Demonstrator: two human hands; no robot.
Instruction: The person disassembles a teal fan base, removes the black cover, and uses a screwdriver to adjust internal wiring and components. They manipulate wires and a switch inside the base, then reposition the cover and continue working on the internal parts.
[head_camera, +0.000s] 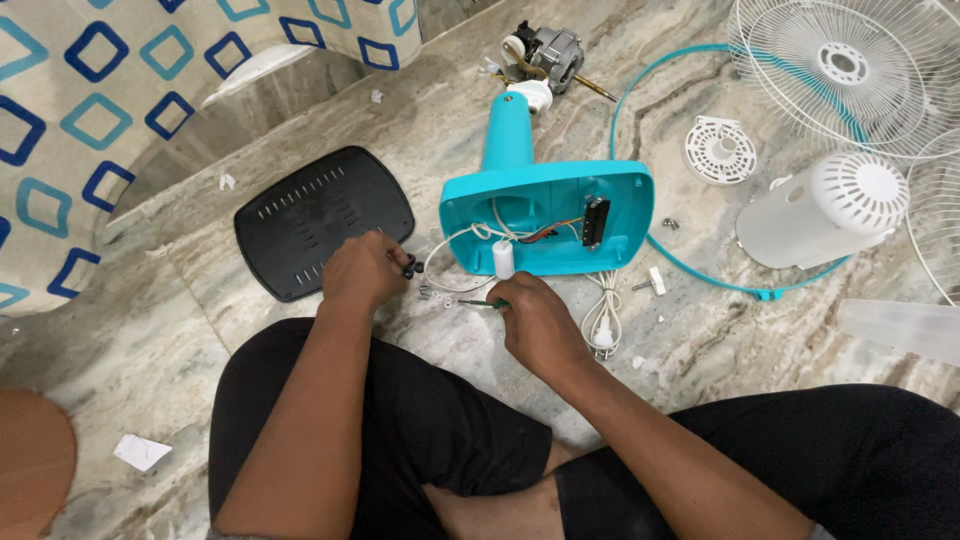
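1. The left hand (362, 270) rests on the near right corner of a black base plate (322, 220) that lies flat on the marble floor (180, 330). Its fingers are curled shut around a small black part (409, 266) that shows just past the fingertips.
2. The right hand (538, 322) is closed on a thin green-handled tool (484, 302), which points left along the floor towards a few small screws (432, 293).
3. Just beyond both hands lies a teal fan base (545, 215), tipped over with its open underside up; its teal column (507, 130) points away from the person.
4. Inside the base show a white capacitor (504, 259), coloured wires and a black switch block (595, 222).
5. A white cord (603, 320) runs from the base and lies coiled on the floor, touching the right hand's far side.
6. A bare motor (545, 50) lies past the end of the column.
7. To the right lie a teal ring (690, 265), a white motor cover (822, 212), a round white cap (720, 150) and a white wire grille (850, 70).
8. A patterned cloth (120, 90) covers the far left corner of the view.
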